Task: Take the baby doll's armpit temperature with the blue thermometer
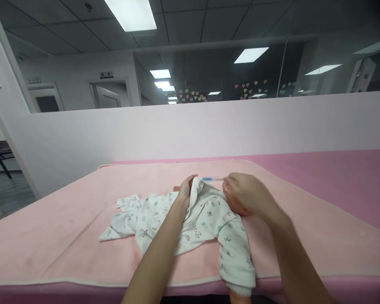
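Nearest, at the bottom edge, a bit of the doll's arm (pixel 240 298) shows below the cuff of one sleeve (pixel 237 259), which lies across the near edge of the blanket (pixel 72 228). Beyond it the printed suit (pixel 205 228) is on the doll, stretched out sideways, its legs flat to the left, with no feet showing at their ends. The left hand (pixel 186 188) has its fingers closed on the suit's front edge, lifting it into a raised fold. The right hand (pixel 253 194) is beside the doll's head (pixel 236 204) and partly hides it; its fingers look closed around one end of a thin stick (pixel 207 179), though blur hides the exact grip. The stick's blue end points left towards the fold, in plain sight above it; whether they touch, I cannot tell. I would judge the work to be partway: the front is lifted, while the stick is out in the open and in the fingers, neither put down nor tucked away. Behind lie the pink mat (pixel 329 181), a white wall (pixel 190 131) and a window (pixel 215 71) with lights beyond.
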`<state>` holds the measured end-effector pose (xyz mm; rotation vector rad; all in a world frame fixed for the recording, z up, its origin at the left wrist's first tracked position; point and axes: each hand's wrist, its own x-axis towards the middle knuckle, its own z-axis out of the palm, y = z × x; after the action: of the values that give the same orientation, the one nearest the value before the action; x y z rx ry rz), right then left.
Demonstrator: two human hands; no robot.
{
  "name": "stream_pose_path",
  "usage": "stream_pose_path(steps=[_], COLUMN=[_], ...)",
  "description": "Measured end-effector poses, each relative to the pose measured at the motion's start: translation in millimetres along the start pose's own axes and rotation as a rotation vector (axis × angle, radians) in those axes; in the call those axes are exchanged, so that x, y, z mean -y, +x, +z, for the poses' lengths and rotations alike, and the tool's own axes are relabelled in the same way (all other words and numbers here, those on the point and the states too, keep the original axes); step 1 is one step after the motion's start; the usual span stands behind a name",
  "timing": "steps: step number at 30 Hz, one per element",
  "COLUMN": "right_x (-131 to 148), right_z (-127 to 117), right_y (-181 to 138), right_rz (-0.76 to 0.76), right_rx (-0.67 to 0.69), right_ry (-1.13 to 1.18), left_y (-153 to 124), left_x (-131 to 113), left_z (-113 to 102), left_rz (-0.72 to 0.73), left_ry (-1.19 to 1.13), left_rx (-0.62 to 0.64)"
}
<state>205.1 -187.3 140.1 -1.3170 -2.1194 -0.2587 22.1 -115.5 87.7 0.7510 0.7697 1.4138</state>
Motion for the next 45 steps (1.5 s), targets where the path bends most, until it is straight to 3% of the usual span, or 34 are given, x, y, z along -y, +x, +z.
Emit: stream_pose_path(steps=[3, 5, 7, 10, 14, 18, 24, 29, 40, 45], right_x=[-8, -3, 7, 21, 29, 16, -64, -115, -102, -59], right_z=[-39, -53, -59, -60, -58, -47, 12, 53, 69, 54], right_y=[-25, -32, -33, -29, -23, -37, -111, -147, -141, -109], right_rz=[0.204, 0.175, 0.025, -0.125, -0.157, -0.068, 0.276, 0.181, 0.202, 0.144], right_rx=[-0.24, -0.296, -0.21, -0.083, -0.042, -0.014, 0.001, -0.033, -0.04, -0.111], right_ry=[0.266, 0.505, 0.677, 0.798, 0.775, 0.68, 0.396, 0.177, -0.045, -0.011], left_y=[-3, -8, -14, -21, -23, -20, -17, -19, -15, -12], left_x=[4, 8, 12, 14, 10, 9, 7, 7, 10, 10], left_z=[5, 10, 16, 19, 17, 13, 14, 16, 14, 13], left_rz=[0.055, 0.173, 0.298, 0.363, 0.37, 0.345, 0.314, 0.305, 0.302, 0.283], left_ry=[0.176, 0.51, 0.866, 1.067, 1.074, 1.033, 1.037, 1.043, 0.822, 0.714], left_rx=[0.029, 0.144, 0.27, 0.35, 0.407, 0.415, 0.468, 0.455, 0.436, 0.375])
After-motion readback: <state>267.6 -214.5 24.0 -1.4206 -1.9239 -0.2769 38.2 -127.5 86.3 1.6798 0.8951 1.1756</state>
